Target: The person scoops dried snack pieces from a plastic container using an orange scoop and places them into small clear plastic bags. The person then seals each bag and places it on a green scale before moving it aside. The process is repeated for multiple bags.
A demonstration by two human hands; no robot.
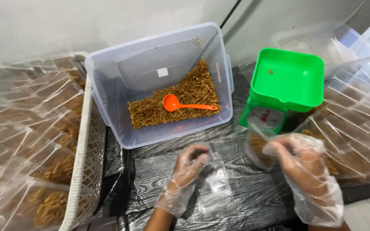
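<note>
Two gloved hands are seen at the near edge of a dark wood-grain table [245,196]. The left hand [185,175] has its fingers pinched together on the upper edge of an empty clear plastic pouch [216,188], which lies flat on the table just right of that hand. The right hand [307,171] is closed on the mouth of a filled clear pouch [257,149] holding brown twisted snack pieces, near the foot of a green kitchen scale [285,85]. The empty pouch is judged very light, limp and slippery, more so under thin plastic gloves; it is best taken at its open top edge, where the two layers can be rubbed apart. The filled pouch is judged light but bulky, its contents brittle and easily crushed, so it is best held at the neck rather than around the body. A clear storage tub [108,85] at far centre holds loose snack pieces and an orange scoop [185,105]. Filled packets are stacked in a white basket [84,141] at left and in a pile [356,137] at right.
</note>
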